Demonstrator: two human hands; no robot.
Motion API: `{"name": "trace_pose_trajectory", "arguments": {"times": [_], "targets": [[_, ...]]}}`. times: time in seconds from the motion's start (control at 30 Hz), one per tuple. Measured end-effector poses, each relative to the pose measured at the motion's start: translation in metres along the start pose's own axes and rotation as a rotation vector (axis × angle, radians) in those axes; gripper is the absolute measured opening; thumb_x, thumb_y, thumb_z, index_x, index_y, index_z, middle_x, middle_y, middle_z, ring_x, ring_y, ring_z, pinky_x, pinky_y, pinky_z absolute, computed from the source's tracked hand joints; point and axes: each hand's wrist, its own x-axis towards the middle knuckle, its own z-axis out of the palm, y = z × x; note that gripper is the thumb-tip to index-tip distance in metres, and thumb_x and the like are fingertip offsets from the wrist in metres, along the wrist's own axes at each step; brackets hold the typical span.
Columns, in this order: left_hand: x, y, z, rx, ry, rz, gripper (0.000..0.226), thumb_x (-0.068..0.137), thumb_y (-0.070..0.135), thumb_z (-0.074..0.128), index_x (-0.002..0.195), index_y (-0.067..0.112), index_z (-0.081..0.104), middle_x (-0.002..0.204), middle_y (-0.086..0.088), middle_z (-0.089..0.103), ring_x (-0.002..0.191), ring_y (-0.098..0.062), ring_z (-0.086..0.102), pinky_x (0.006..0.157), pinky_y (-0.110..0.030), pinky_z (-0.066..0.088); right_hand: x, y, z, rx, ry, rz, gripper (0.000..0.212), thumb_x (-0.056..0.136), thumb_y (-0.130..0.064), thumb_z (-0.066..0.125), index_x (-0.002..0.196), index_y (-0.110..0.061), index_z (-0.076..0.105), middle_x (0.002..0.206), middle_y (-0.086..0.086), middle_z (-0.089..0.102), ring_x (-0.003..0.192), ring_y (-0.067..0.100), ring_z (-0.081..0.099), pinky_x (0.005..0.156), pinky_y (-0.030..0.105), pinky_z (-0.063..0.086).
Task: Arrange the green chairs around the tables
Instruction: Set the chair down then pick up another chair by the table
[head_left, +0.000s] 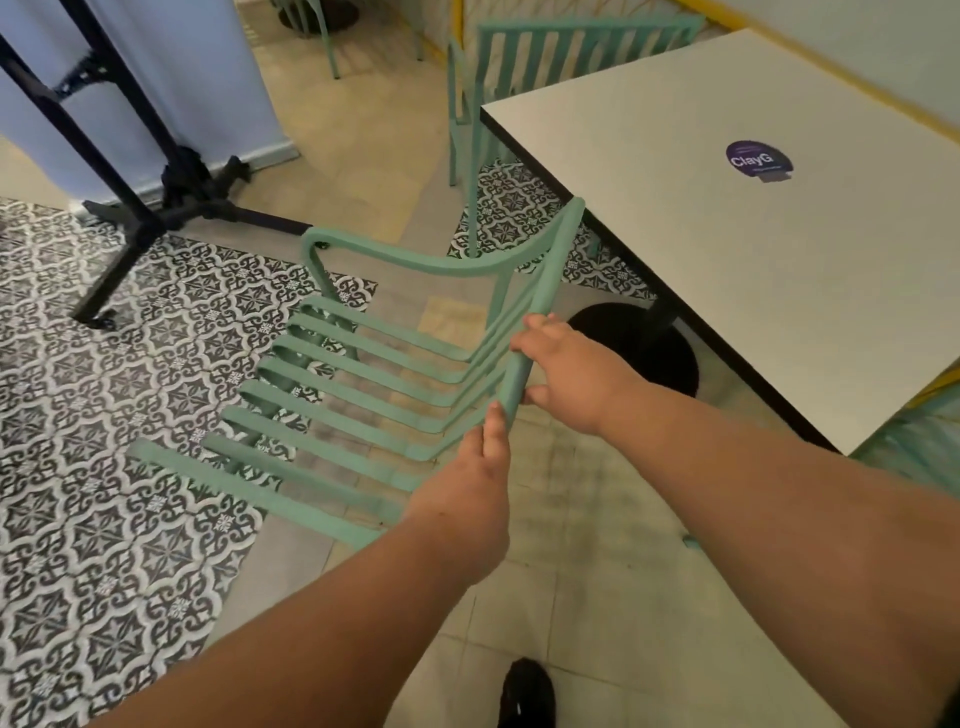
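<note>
A green slatted metal chair stands in front of me, its seat slats running to the left and its backrest top rail toward me. My right hand grips that top rail. My left hand lies against the lower end of the same rail, fingers wrapped around it. To the right stands the white square table with a black edge and a round purple sticker. A second green chair sits at the table's far side.
The table's black round base is on the floor just right of the chair. A black folded table stand and a pale panel are at the back left. Another green chair's legs show far back. My black shoe is below.
</note>
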Motion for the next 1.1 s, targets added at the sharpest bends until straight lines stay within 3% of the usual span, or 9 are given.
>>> {"name": "trace_pose_trajectory", "arguments": {"times": [0.1,0.27,0.5,0.67,0.73,0.8,0.93,1.1], "targets": [[-0.012,-0.019,-0.006,-0.006,-0.023,0.021,0.121,0.086,0.007,0.066,0.151,0.021,-0.034,0.167,0.004,0.005,0.125,-0.027,0.057,0.099,-0.04,0.05,-0.003,-0.014,0.006,0.026,0.022,-0.005,0.057,0.088,-0.028,0.078,0.138,-0.017,0.053,0.157,0.009,0.035,0.149,0.028,0.026,0.117,0.041,0.031],[-0.031,-0.052,-0.017,-0.008,-0.036,0.071,0.108,0.084,-0.001,0.047,0.151,0.031,-0.033,0.165,0.006,0.013,0.106,-0.026,0.062,0.087,-0.04,0.055,-0.004,-0.038,0.012,-0.12,0.051,-0.021,0.057,0.086,-0.044,0.074,0.136,-0.025,0.055,0.147,0.001,0.044,0.147,0.029,0.028,0.113,0.047,0.035],[-0.047,-0.096,-0.025,0.036,-0.049,0.093,0.114,0.085,0.002,0.052,0.145,0.041,-0.038,0.163,0.004,0.02,0.085,-0.015,0.059,0.07,-0.032,0.053,-0.005,-0.064,0.026,-0.145,0.092,-0.049,0.059,0.084,-0.054,0.072,0.135,-0.028,0.055,0.141,-0.001,0.046,0.139,0.026,0.035,0.108,0.046,0.038],[-0.05,-0.101,-0.023,0.152,0.051,0.079,0.107,0.088,0.012,0.051,0.148,0.035,-0.035,0.161,0.006,0.021,0.096,-0.018,0.051,0.069,-0.033,0.049,-0.003,-0.059,0.031,-0.085,0.133,-0.057,0.073,0.076,-0.061,0.075,0.138,-0.03,0.053,0.139,-0.001,0.045,0.137,0.025,0.034,0.111,0.045,0.033],[-0.054,-0.094,-0.018,0.122,0.125,0.03,0.103,0.089,0.026,0.053,0.15,0.035,-0.031,0.164,0.006,0.019,0.12,-0.022,0.049,0.084,-0.04,0.05,0.002,-0.045,0.024,-0.031,0.135,-0.022,0.094,0.069,-0.07,0.076,0.148,-0.029,0.044,0.151,0.004,0.038,0.144,0.027,0.025,0.117,0.047,0.026],[-0.058,-0.084,-0.016,0.069,0.219,-0.029,0.096,0.089,0.044,0.051,0.153,0.031,-0.02,0.162,0.005,0.023,0.136,-0.024,0.039,0.103,-0.047,0.042,0.011,-0.026,0.01,-0.036,0.103,0.042,0.112,0.066,-0.08,0.072,0.157,-0.03,0.031,0.165,0.007,0.023,0.153,0.027,0.01,0.123,0.052,0.017],[-0.039,-0.059,-0.018,0.014,0.337,-0.026,0.081,0.095,0.049,0.048,0.155,0.026,-0.001,0.16,0.003,0.029,0.141,-0.023,0.033,0.112,-0.046,0.034,0.039,-0.004,-0.014,-0.218,-0.021,0.037,0.12,0.063,-0.087,0.066,0.161,-0.033,0.023,0.171,0.003,0.004,0.156,0.029,-0.01,0.123,0.057,0.01],[0.013,-0.037,-0.029,0.002,0.311,-0.102,0.078,0.101,0.044,0.046,0.159,0.021,-0.001,0.156,-0.002,0.032,0.136,-0.027,0.04,0.105,-0.045,0.039,0.064,-0.007,-0.008,-0.341,-0.115,-0.059,0.115,0.066,-0.085,0.066,0.159,-0.031,0.028,0.17,0.005,0.012,0.156,0.031,-0.01,0.123,0.052,0.006]]}}
